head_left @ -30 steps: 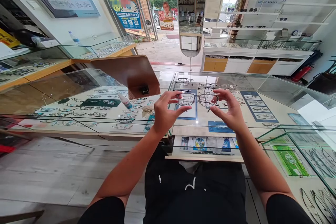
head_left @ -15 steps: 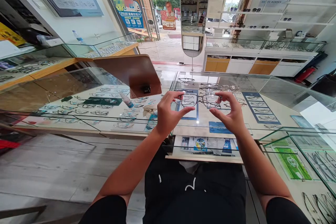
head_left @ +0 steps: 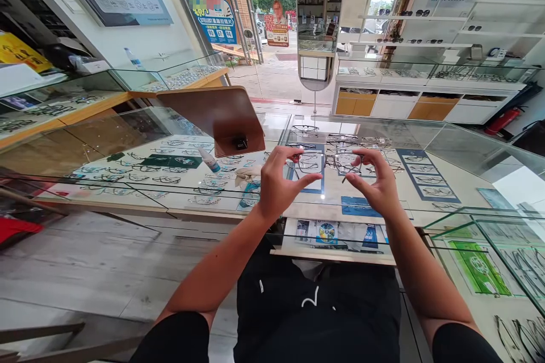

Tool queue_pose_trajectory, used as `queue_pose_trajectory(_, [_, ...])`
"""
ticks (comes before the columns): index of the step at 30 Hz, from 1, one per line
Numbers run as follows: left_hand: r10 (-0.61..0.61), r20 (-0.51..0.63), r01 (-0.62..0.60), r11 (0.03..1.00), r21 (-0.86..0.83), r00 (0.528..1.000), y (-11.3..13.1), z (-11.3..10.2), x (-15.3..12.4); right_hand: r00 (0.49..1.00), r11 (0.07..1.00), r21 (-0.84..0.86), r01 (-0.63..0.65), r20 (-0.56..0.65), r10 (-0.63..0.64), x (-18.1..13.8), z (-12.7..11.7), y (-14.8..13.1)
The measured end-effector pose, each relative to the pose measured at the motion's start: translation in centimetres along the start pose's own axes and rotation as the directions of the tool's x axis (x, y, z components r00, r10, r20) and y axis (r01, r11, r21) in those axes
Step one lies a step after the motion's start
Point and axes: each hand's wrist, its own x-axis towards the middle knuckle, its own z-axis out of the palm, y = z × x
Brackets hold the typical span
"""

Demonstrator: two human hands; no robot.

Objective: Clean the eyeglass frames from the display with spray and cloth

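A pair of eyeglasses (head_left: 330,161) with thin dark rims is held up over the glass counter, its lenses side by side across my view. My left hand (head_left: 279,181) grips the left side of the frame with the fingers, the thumb stretched out below the lens. On the other side my right hand (head_left: 374,181) has its fingers and thumb at the right end of the frame. Behind and beneath the lenses, rows of other glasses (head_left: 340,139) show through the counter top.
A brown tilted mirror or panel (head_left: 225,116) stands on the counter to the left, near a small white bottle (head_left: 209,160) and a beige cloth (head_left: 248,174). A blue card (head_left: 360,206) lies below my right hand. Farther right is a glass case with a green packet (head_left: 479,266).
The view has shifted slightly, so the scene sits a little farther right. Both hands keep hold of the eyeglasses, and a temple tip now shows near my right thumb.
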Motion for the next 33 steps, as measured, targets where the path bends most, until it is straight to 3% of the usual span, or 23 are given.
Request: queue_pose_trajectory(33, [0.023,-0.010,-0.022,0.998,0.053,1.000,0.9,0.2,-0.2,0.999,0.993,0.113,-0.042,0.031,0.039,-0.7,0.1,1.8])
